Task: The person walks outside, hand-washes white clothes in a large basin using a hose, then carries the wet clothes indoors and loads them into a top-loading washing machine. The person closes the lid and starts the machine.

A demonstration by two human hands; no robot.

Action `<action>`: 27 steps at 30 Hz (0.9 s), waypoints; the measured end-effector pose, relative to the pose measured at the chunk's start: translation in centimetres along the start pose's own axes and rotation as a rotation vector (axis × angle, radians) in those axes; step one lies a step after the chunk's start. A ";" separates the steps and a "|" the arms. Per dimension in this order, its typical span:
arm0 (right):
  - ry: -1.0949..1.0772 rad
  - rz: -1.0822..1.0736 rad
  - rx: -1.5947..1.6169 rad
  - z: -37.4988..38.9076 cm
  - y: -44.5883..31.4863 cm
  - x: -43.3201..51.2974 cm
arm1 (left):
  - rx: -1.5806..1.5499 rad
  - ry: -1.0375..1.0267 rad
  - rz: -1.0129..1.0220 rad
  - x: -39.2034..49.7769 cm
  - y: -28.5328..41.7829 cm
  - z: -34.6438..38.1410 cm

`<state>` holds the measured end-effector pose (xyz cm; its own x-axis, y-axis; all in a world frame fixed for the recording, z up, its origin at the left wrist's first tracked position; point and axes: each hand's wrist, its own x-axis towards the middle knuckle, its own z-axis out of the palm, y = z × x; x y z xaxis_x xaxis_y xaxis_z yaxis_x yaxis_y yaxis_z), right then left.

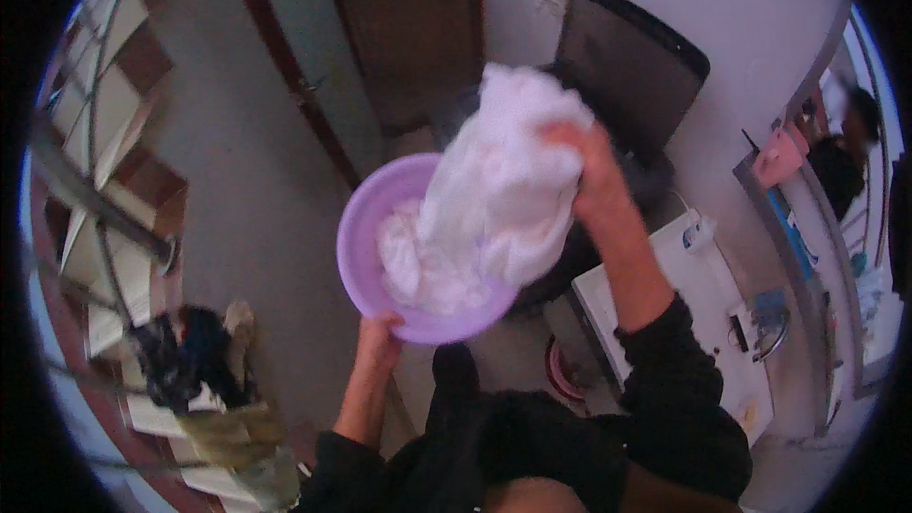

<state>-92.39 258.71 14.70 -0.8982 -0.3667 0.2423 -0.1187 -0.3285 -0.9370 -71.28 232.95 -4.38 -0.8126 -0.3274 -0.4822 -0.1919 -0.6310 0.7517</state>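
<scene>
A purple plastic basin is held tilted in front of me, its near rim gripped by my left hand. White wet-looking cloth lies inside it. Over the basin's right side, my right hand grips a bunched white cloth, which hangs down and hides that part of the rim. Whether the raised cloth is separate from the cloth in the basin I cannot tell. The right hand is somewhat blurred.
Behind the cloth stands a dark appliance with its lid raised. A white washbasin counter with a tap and a mirror are at the right. Clothes hang on the stair railing at left. A reddish basin sits on the floor.
</scene>
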 end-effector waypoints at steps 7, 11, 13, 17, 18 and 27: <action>0.345 -0.163 0.180 -5.1 -3.7 14.6 | 0.049 -0.086 0.001 14.5 10.8 4.3; 0.535 -0.320 -0.099 -8.7 1.5 18.5 | 0.081 -0.164 0.071 20.3 13.5 5.7; 0.516 -0.200 -0.649 -8.9 6.3 19.1 | 0.175 -0.152 0.035 22.2 14.4 5.9; 0.239 -0.226 -1.115 -5.2 11.9 19.0 | 0.239 -0.159 -0.020 24.3 14.2 7.5; 0.048 -0.119 -0.847 -3.5 12.6 19.0 | 0.260 -0.194 0.009 24.5 13.9 8.3; -0.323 0.150 -1.227 1.1 20.2 20.2 | 0.277 -0.174 -0.233 25.5 11.5 13.5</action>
<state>-112.49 243.73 0.94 -0.8139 -0.5811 0.0029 -0.4920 0.6864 -0.5355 -101.69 226.84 -1.95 -0.8062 -0.0589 -0.5888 -0.5040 -0.4529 0.7354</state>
